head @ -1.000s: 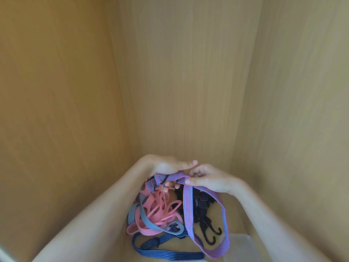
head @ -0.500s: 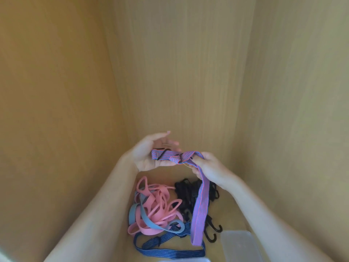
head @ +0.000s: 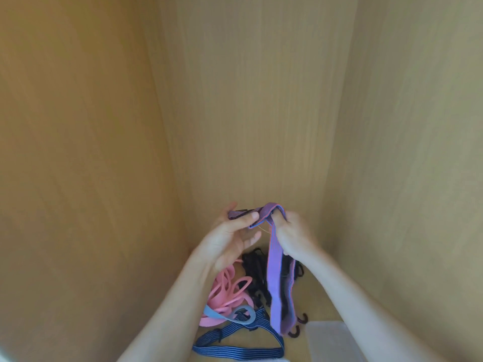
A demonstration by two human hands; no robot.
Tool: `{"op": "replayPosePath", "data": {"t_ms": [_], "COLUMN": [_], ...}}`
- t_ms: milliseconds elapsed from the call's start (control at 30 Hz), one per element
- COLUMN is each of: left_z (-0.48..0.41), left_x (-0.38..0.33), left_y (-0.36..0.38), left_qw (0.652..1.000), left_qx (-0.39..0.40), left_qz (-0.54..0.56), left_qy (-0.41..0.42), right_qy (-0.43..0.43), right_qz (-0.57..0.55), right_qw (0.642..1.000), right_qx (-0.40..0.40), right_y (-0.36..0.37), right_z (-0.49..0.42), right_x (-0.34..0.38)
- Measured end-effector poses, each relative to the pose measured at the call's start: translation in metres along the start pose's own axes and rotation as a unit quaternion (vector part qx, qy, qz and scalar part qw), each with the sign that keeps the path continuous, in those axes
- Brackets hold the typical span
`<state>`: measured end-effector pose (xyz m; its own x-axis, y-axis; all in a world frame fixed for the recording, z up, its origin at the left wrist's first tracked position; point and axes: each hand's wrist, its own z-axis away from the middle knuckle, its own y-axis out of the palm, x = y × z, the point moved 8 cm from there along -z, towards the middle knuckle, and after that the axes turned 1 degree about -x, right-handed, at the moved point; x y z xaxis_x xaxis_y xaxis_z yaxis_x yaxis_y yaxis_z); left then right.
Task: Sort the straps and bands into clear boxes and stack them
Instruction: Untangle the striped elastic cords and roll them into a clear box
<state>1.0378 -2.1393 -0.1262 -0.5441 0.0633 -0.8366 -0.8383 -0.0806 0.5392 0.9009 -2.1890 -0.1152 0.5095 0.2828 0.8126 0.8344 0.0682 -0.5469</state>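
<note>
While the left hand [head: 230,239] pinches one end of the purple striped strap [head: 275,280] and the right hand [head: 295,236] grips the fold beside it, above the pink bands [head: 224,293], gather the hanging tail in even laps to fit the clear box [head: 329,338].

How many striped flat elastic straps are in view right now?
2. The purple striped elastic strap hangs from the left hand and right hand; the dark blue striped elastic strap lies nearest the camera. Others may be hidden.
</note>
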Motion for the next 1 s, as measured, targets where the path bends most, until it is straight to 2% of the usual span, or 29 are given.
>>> {"op": "replayPosePath", "data": {"t_ms": [167, 267, 400, 533, 633, 733, 900, 1000], "left_z": [0.004, 0.002, -0.004, -0.012, -0.017, -0.022, -0.024, -0.025], "left_x": [-0.002, -0.007, -0.023, -0.040, -0.055, -0.069, -0.089, -0.101], "left_y": [0.008, 0.008, 0.012, 0.010, 0.015, 0.023, 0.049, 0.060], "left_qw": [1.000, 0.999, 0.996, 0.981, 0.964, 0.948, 0.919, 0.894], "left_qx": [0.001, -0.012, -0.003, -0.039, -0.044, -0.044, -0.038, -0.038], "left_qz": [0.005, -0.032, -0.082, -0.173, -0.233, -0.280, -0.346, -0.390], "left_qy": [0.009, 0.029, 0.046, 0.078, 0.119, 0.142, 0.187, 0.218], "right_qy": [0.020, -0.016, -0.055, -0.113, -0.178, -0.191, -0.173, -0.119], "right_qz": [0.018, 0.085, 0.115, 0.144, 0.110, 0.032, -0.023, -0.107], "right_qw": [0.999, 0.996, 0.991, 0.983, 0.977, 0.978, 0.976, 0.978], "right_qx": [0.032, 0.027, 0.035, 0.033, -0.034, -0.078, -0.129, -0.135], "right_y": [0.003, 0.000, 0.002, 0.002, -0.009, -0.020, -0.035, -0.040], "right_z": [0.002, 0.004, 0.008, 0.015, 0.021, 0.019, 0.011, 0.004], "right_x": [-0.002, 0.005, 0.007, 0.016, 0.028, 0.034, 0.038, 0.032]}}
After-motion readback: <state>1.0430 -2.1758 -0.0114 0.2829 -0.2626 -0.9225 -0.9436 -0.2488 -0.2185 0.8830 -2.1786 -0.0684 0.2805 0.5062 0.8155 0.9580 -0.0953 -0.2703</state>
